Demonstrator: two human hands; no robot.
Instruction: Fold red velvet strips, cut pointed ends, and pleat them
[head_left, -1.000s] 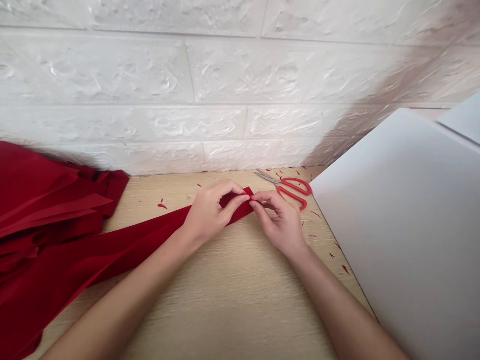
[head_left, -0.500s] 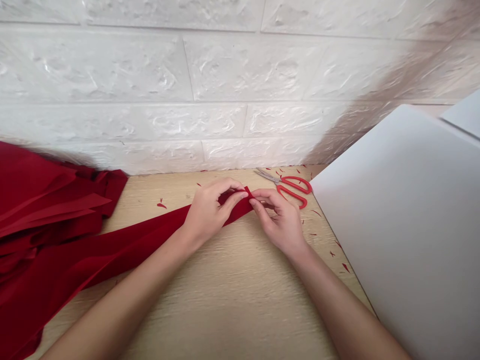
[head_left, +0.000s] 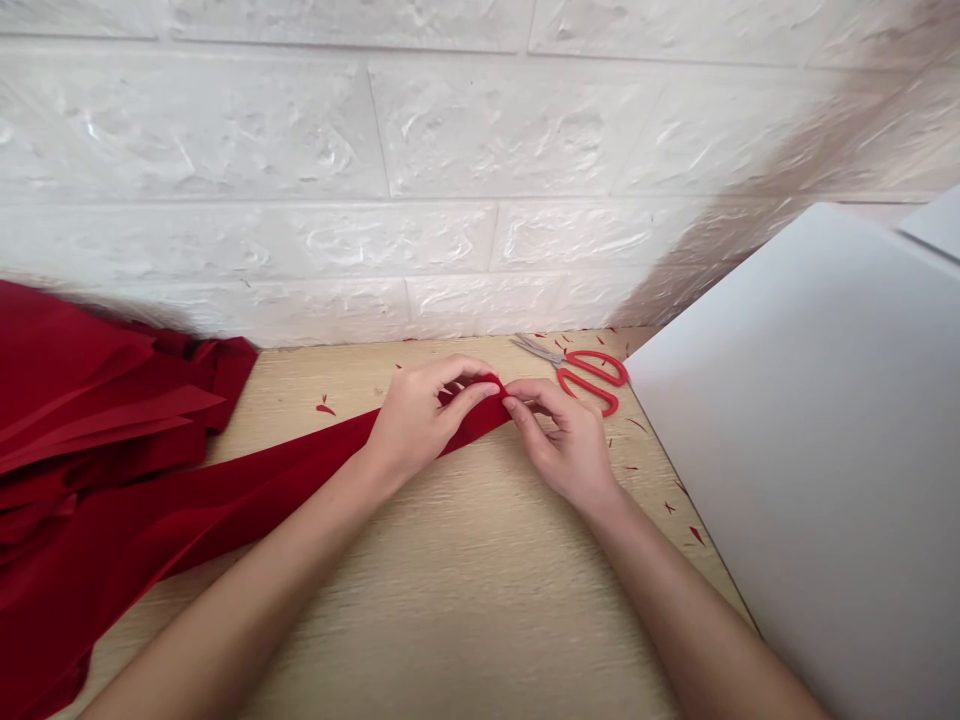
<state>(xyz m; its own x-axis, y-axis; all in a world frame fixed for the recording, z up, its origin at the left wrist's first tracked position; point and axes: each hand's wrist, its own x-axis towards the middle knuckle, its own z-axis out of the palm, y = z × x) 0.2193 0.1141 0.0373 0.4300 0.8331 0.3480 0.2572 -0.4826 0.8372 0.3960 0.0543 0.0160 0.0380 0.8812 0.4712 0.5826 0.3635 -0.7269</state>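
A long red fabric strip (head_left: 300, 470) runs from the left side to the middle of the table, where both hands meet at its end. My left hand (head_left: 424, 415) pinches the strip near its tip between thumb and fingers. Close beside it on the right, my right hand (head_left: 562, 435) pinches the very end with thumb and forefinger. The fabric between the two thumbs is small and partly hidden by the fingers. Scissors with red handles (head_left: 592, 380) lie just behind my right hand.
Piled red fabric (head_left: 97, 400) fills the left side of the wooden table (head_left: 465, 600). Small red scraps lie scattered near the scissors and along the right edge. A white brick-patterned wall (head_left: 450, 130) stands behind; a large white panel (head_left: 817, 430) is at the right.
The small fabric tip that stuck up between the fingers is now folded down at the thumbs. Both hands stay in nearly the same place.
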